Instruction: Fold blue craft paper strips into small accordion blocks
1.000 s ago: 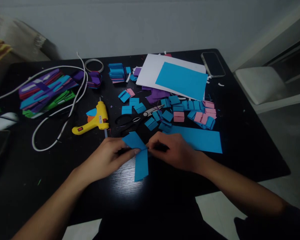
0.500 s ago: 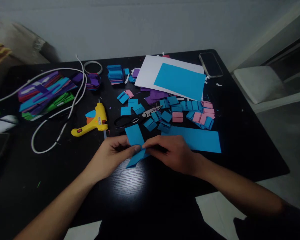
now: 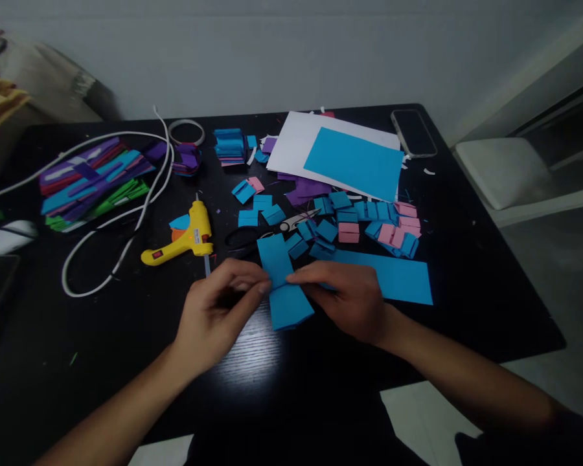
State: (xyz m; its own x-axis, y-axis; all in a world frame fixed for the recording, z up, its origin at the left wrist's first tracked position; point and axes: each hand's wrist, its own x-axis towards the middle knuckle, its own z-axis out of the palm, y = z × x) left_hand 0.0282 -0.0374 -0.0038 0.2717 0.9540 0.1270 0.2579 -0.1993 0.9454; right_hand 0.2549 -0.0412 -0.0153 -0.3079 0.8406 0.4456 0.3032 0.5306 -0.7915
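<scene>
A creased strip of blue paper (image 3: 287, 305) is held above the black table, folded across its middle. My left hand (image 3: 218, 307) pinches its left edge at the fold between thumb and fingers. Opposite it, my right hand (image 3: 347, 294) grips the right edge at the same crease. Under my right hand lies a longer flat blue paper strip (image 3: 405, 278). Just beyond the held paper are black-handled scissors (image 3: 291, 223) and several small folded blue paper pieces (image 3: 326, 230), with folded pink pieces (image 3: 348, 233) among them.
A yellow glue gun (image 3: 199, 230) lies left of the scissors, near a looped white cable (image 3: 143, 210). White sheets (image 3: 286, 145) with a blue sheet (image 3: 354, 162) on top are at the back, beside a phone (image 3: 414, 133). Bundled colored strips (image 3: 90, 171) lie at the left.
The lower part of the blue strip, earlier angled and narrow, now faces up and is spread wider. Both hands have shifted slightly; my left thumb has drawn back to the paper's edge.
</scene>
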